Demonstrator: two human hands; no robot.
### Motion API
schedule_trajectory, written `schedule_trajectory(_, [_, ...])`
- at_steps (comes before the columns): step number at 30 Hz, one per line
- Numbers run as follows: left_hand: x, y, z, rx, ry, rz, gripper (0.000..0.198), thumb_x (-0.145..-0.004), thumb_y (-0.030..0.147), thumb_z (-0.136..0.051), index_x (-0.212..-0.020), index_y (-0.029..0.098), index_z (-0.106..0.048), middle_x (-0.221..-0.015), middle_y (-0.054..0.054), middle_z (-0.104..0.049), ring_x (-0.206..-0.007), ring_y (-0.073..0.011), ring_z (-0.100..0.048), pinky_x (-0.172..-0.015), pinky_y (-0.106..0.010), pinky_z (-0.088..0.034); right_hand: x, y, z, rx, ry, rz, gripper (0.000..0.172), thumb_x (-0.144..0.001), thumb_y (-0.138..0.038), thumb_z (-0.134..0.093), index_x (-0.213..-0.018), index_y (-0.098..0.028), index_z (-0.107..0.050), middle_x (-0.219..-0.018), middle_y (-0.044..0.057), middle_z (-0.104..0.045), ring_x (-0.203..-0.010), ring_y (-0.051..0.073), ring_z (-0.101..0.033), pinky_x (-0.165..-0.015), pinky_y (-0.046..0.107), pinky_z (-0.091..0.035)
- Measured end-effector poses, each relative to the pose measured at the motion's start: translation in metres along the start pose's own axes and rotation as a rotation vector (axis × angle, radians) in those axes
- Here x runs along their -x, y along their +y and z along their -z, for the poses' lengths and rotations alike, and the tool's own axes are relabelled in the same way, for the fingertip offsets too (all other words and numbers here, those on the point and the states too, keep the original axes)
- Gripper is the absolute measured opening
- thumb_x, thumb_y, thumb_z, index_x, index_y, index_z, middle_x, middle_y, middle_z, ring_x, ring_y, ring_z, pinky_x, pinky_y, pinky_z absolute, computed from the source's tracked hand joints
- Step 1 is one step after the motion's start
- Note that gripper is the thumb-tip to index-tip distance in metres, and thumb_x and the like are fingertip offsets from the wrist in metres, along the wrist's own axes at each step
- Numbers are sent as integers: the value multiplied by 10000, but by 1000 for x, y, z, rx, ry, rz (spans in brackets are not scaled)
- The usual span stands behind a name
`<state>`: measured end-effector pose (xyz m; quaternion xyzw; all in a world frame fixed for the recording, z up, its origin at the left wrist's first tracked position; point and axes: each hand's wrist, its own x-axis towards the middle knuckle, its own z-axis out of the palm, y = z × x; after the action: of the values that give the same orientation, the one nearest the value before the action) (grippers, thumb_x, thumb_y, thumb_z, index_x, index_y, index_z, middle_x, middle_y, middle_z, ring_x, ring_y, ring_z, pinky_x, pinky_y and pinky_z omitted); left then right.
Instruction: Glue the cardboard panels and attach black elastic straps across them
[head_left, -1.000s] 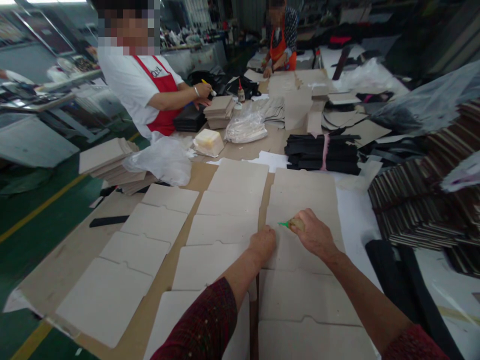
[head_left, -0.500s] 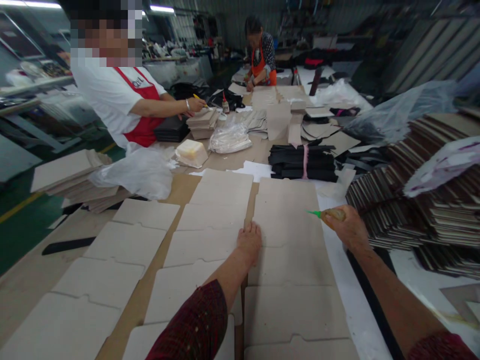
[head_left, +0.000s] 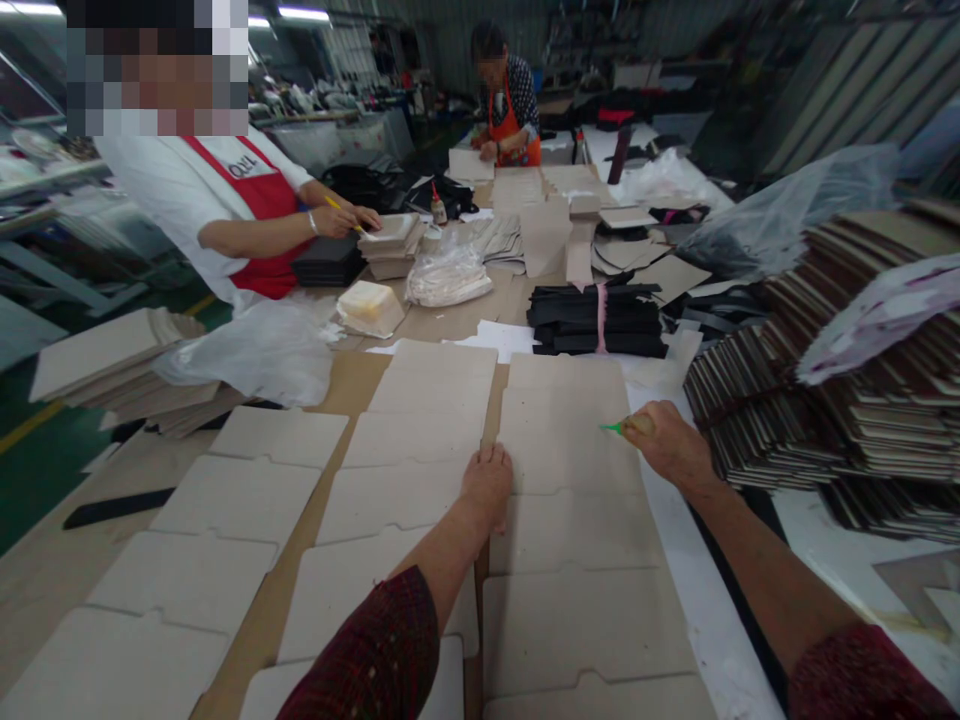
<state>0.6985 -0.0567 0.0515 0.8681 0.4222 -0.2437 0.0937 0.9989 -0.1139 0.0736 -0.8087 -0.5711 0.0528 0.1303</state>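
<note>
Seen from the head, the left hand (head_left: 487, 478) lies flat, fingers together, on the grey card sheets (head_left: 559, 440). The right hand (head_left: 673, 447) is closed round a green-tipped bottle (head_left: 626, 427) (its tip is over the cards). Black strips (head_left: 596, 318) lie behind, and striped stacks (head_left: 810, 400) crowd the right.

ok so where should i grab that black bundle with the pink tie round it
Probably around the middle, at the pink band that ties the bundle of black strips. It lies flat and long, crosswise, so the ends might sag or fan. Come from above over the near long side, which faces the right hand and its green-tipped applicator; stacked boards crowd its right end.
</note>
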Motion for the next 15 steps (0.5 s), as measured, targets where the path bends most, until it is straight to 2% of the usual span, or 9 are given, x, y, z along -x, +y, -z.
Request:
schedule_trajectory(8, [-1,-1,1,-27,6,-11,1316,-389,306,-993,-1513,150,-326,-1611,-233,-254,-1468,-340,-308,-1195,-432,-263,-11,-9,9,106,-24,131,158,-936,-394,-537,-905,-239,-530,-978,41,-541,-746,165,-510,-550,306,-241])
schedule_trajectory(15, [-1,-1,1,-15,18,-17,1292,-395,311,-990,-1499,126,-346,-1603,-238,-269,-1462,-346,-317,-1193,-426,-278,-13,2,14,-16,-14,125,162,-879,-382,-616,-828,-245,-545,-909,30,-555,-680,155,-485,-543,307,-237])
